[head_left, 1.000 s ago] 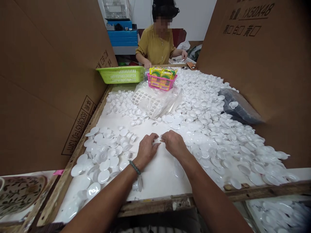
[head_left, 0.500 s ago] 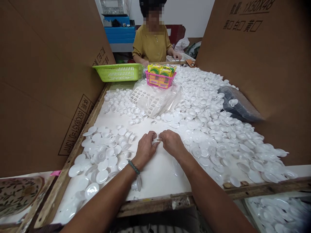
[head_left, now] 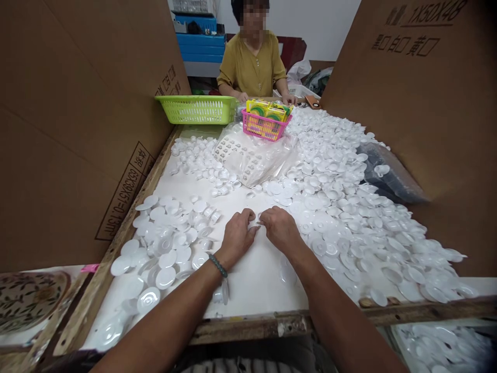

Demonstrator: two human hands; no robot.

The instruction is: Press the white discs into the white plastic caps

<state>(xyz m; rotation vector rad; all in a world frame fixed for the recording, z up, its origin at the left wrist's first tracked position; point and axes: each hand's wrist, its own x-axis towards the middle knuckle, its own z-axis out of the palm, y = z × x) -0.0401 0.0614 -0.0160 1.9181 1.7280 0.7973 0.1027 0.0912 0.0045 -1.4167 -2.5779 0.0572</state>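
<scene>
My left hand (head_left: pixel 237 235), with a beaded bracelet (head_left: pixel 218 265) at the wrist, is closed with thumb and fingers around a small white plastic piece (head_left: pixel 253 224). My right hand (head_left: pixel 280 227) pinches at the same piece from the other side. Fingers cover most of it, so its exact shape is hard to make out. Left of my hands lies a loose group of white plastic discs with short stems (head_left: pixel 166 259). A large spread of similar white dish-shaped pieces (head_left: pixel 337 207) covers the right side of the white tabletop (head_left: pixel 256 290).
A clear plastic bag with a printed sheet (head_left: pixel 248 160) lies mid-table, beneath a pink basket (head_left: pixel 262 127) of yellow packets. Beside it sits a green basket (head_left: pixel 198 111). Cardboard walls (head_left: pixel 77 129) flank both sides. Wooden edging (head_left: pixel 252 329) borders the front. A co-worker (head_left: pixel 252 62) sits opposite.
The view has shifted a little, so the table appears farther right. My hands stay together at the small white piece, their fingertips slightly farther apart. The co-worker's hand has come down toward the table edge.
</scene>
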